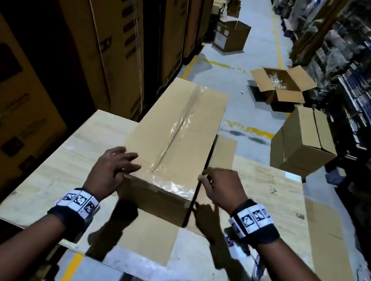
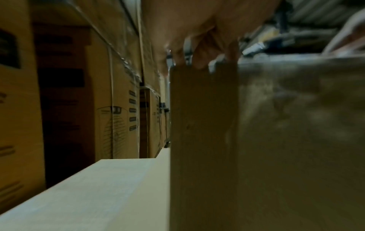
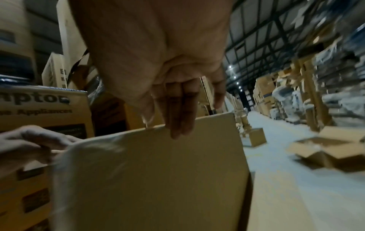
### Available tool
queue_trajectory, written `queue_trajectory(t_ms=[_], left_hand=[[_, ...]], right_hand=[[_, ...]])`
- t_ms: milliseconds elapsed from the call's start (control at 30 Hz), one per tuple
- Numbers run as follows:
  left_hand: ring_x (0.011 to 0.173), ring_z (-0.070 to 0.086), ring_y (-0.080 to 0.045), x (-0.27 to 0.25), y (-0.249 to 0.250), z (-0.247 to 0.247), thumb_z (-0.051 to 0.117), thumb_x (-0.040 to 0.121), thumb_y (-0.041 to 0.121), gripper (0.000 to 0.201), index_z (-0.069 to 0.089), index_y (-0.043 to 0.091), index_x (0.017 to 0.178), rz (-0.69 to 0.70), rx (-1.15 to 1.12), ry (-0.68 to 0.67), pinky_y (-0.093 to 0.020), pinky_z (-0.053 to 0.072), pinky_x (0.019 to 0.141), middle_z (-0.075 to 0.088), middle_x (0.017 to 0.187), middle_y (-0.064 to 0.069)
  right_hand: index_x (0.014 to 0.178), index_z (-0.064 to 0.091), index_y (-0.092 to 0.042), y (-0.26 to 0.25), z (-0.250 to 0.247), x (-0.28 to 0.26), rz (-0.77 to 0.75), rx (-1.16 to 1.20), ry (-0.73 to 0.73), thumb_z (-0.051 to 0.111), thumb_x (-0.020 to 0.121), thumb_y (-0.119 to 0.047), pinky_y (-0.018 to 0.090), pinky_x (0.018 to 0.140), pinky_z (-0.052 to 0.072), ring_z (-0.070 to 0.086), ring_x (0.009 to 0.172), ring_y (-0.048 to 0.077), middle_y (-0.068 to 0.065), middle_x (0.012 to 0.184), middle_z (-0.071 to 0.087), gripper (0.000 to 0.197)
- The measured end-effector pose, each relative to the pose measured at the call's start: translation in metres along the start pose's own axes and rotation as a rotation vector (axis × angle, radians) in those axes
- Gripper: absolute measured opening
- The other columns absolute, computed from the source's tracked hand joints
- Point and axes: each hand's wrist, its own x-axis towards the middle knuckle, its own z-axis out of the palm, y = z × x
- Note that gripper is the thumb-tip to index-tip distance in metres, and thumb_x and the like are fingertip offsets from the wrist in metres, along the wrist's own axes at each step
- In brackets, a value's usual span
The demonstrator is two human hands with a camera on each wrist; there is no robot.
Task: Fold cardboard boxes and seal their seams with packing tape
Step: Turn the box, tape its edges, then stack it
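Head view shows us a long cardboard box (image 1: 175, 136) lying on the worktop (image 1: 59, 171), running away from between our hands, its top seam already covered by a glossy strip of packing tape (image 1: 179, 125) that wraps over the near edge.

Our left hand (image 1: 112, 170) rests on the near left corner of the box, fingers spread and fairly straight over the top face, thumb down the near edge — pressing, not gripping. Our right hand (image 1: 219, 186) sits at the near right corner; in the right wrist view its fingers (image 3: 178, 115) lie down the side panel with the thumb at the top edge, so it seems to clasp that edge lightly, though we cannot tell how firmly.

We judge this seam finished and the step in hand to be either smoothing the tape ends or taking hold of the box. No tape roll is visible near either hand.

Next, as we read it, comes a two-handed lift or turn — the box is long, so both hands need a balanced hold before it leaves the worktop, and the flat cardboard sheet (image 1: 149, 238) under its near end should stay put.
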Motion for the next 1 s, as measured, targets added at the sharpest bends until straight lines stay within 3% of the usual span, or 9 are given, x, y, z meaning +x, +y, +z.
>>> queue_trajectory(t_ms=[33, 100, 200, 267, 333, 533, 700, 833, 1000], left_hand=[[0.127, 0.05, -0.032, 0.008, -0.005, -0.006, 0.042, 0.071, 0.012, 0.049, 0.079, 0.029, 0.098, -0.099, -0.066, 0.004, -0.047, 0.041, 0.108, 0.066, 0.13, 0.0], [0.133, 0.047, -0.03, 0.028, -0.01, -0.014, 0.045, 0.081, 0.032, 0.041, 0.075, 0.027, 0.108, -0.296, -0.133, -0.064, -0.042, 0.038, 0.11, 0.06, 0.138, -0.01], [0.135, 0.043, -0.034, 0.057, -0.006, -0.01, 0.053, 0.064, 0.086, 0.106, 0.038, 0.019, 0.145, -0.533, -0.044, -0.301, -0.046, 0.04, 0.108, 0.042, 0.144, -0.016], [0.137, 0.037, -0.039, 0.074, 0.001, -0.004, 0.062, 0.049, 0.095, 0.138, 0.013, 0.02, 0.154, -0.636, 0.106, -0.402, -0.052, 0.037, 0.109, 0.033, 0.149, -0.019], [0.139, 0.032, -0.04, 0.087, 0.002, -0.004, 0.069, 0.045, 0.092, 0.148, 0.0, 0.022, 0.156, -0.639, 0.225, -0.437, -0.052, 0.033, 0.108, 0.028, 0.151, -0.023], [0.133, 0.039, -0.036, 0.104, -0.048, -0.02, 0.081, 0.041, 0.082, 0.151, -0.002, 0.029, 0.156, -0.357, 0.29, -0.531, -0.046, 0.035, 0.105, 0.04, 0.141, -0.017], [0.132, 0.04, -0.037, 0.127, -0.078, -0.045, 0.08, 0.048, 0.079, 0.145, 0.004, 0.026, 0.159, -0.123, 0.392, -0.698, -0.045, 0.033, 0.11, 0.043, 0.144, -0.016], [0.149, 0.011, -0.032, 0.148, -0.087, -0.056, 0.085, 0.059, 0.066, 0.13, 0.008, 0.036, 0.158, -0.141, 0.539, -0.756, -0.062, 0.009, 0.119, 0.019, 0.163, -0.007], [0.151, 0.014, -0.033, 0.139, -0.055, -0.051, 0.042, 0.1, 0.044, 0.051, 0.03, 0.044, 0.15, -0.135, 0.662, -0.519, -0.064, 0.011, 0.118, 0.023, 0.163, -0.007]], right_hand=[[0.124, 0.063, -0.02, 0.005, -0.005, 0.007, -0.063, 0.023, -0.006, 0.055, 0.099, -0.042, 0.039, 0.081, 0.044, 0.061, 0.109, 0.032, 0.007, 0.114, 0.067, 0.035], [0.145, 0.049, -0.023, 0.008, -0.01, 0.02, -0.158, 0.055, -0.05, 0.075, 0.087, -0.033, 0.045, 0.093, 0.044, 0.046, 0.128, 0.032, 0.009, 0.141, 0.052, 0.065], [0.148, 0.048, -0.025, -0.008, -0.009, 0.04, -0.313, -0.028, -0.096, 0.091, 0.069, -0.036, 0.051, 0.106, 0.041, 0.039, 0.14, 0.037, 0.012, 0.152, 0.044, 0.09], [0.143, 0.055, -0.024, -0.023, -0.006, 0.049, -0.401, -0.072, -0.141, 0.094, 0.061, -0.036, 0.053, 0.108, 0.04, 0.041, 0.141, 0.039, 0.01, 0.149, 0.051, 0.091], [0.137, 0.062, -0.023, -0.038, -0.005, 0.053, -0.454, -0.037, -0.122, 0.096, 0.056, -0.037, 0.055, 0.106, 0.042, 0.044, 0.139, 0.04, 0.008, 0.145, 0.056, 0.089], [0.135, 0.064, -0.026, -0.108, 0.029, 0.046, -0.555, 0.103, -0.036, 0.087, 0.054, -0.069, 0.064, 0.108, 0.032, 0.047, 0.14, 0.034, 0.001, 0.144, 0.059, 0.094], [0.156, 0.032, -0.015, -0.181, 0.046, 0.05, -0.384, 0.166, -0.096, 0.059, 0.067, -0.088, 0.057, 0.123, 0.011, 0.02, 0.154, 0.024, 0.004, 0.166, 0.027, 0.118], [0.163, 0.01, -0.016, -0.173, 0.033, 0.084, -0.177, 0.17, -0.23, 0.016, 0.082, -0.091, 0.054, 0.125, 0.002, 0.001, 0.157, 0.015, -0.001, 0.171, 0.004, 0.111], [0.164, 0.01, -0.023, -0.074, 0.024, 0.095, -0.003, 0.103, -0.21, 0.015, 0.101, -0.068, 0.047, 0.126, 0.0, 0.002, 0.157, 0.014, -0.008, 0.171, 0.001, 0.077]])
